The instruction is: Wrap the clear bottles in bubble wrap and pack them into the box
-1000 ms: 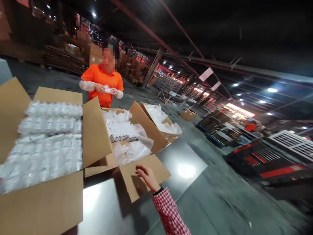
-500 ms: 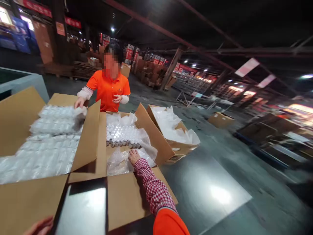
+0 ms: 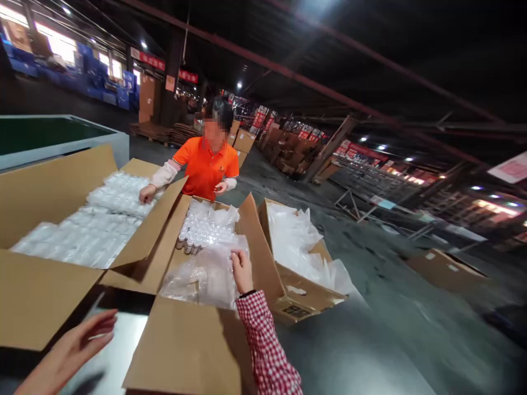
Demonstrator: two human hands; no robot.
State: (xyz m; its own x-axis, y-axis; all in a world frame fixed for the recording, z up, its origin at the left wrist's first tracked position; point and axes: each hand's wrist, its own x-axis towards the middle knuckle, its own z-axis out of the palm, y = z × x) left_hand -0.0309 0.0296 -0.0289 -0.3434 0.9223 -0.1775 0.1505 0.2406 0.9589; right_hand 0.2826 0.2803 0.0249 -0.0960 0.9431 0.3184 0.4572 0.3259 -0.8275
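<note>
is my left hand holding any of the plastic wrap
No, your left hand is open and bare over the shiny tabletop, away from the plastic wrap.

A smooth, shiny grey metal table (image 3: 127, 337) carries a large open brown cardboard box (image 3: 45, 296) at the left and a smaller open brown cardboard box (image 3: 189, 345) just beside it, near flaps folded outward. Bare surface shows between those flaps. Farther right sits a brown cardboard box with black print (image 3: 307, 299); its underside contact is hidden.
</note>
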